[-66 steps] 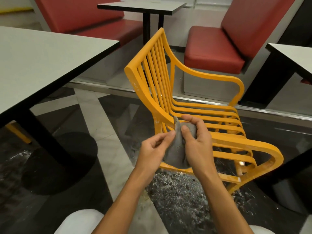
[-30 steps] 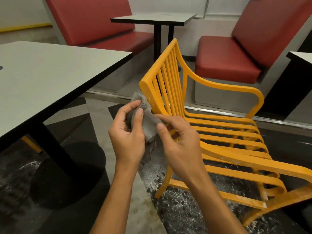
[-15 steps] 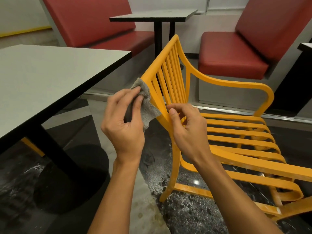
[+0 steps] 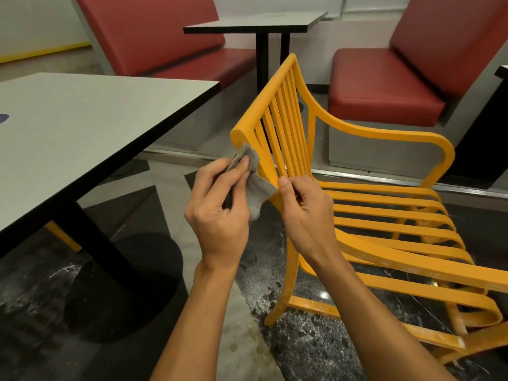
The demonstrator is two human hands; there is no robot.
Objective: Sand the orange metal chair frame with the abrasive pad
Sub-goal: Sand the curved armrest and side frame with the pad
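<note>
Left grip (image 4: pixel 220 213): thumb and fingers pinch the abrasive pad (image 4: pixel 257 191), a grey, cloth-like piece, with its upper fold pressed against the rear post of the chair frame (image 4: pixel 264 97) just under the top corner and its lower part hanging limp. Judged light, soft and floppy, so best bunched under the fingertips. Right grip (image 4: pixel 305 215): curled on the frame where the back slats meet the seat, apparently to steady it. Frame: orange, slatted and rigid. It probably shifts under rubbing, so hold it at a post or the top rail rather than a thin slat. It stands on the floor (image 4: pixel 316 345), on a dark speckled patch, just right of the near table (image 4: pixel 96 119). Containers: none visible. Beyond: red bench (image 4: pixel 384 86) and far table (image 4: pixel 255 24).
</note>
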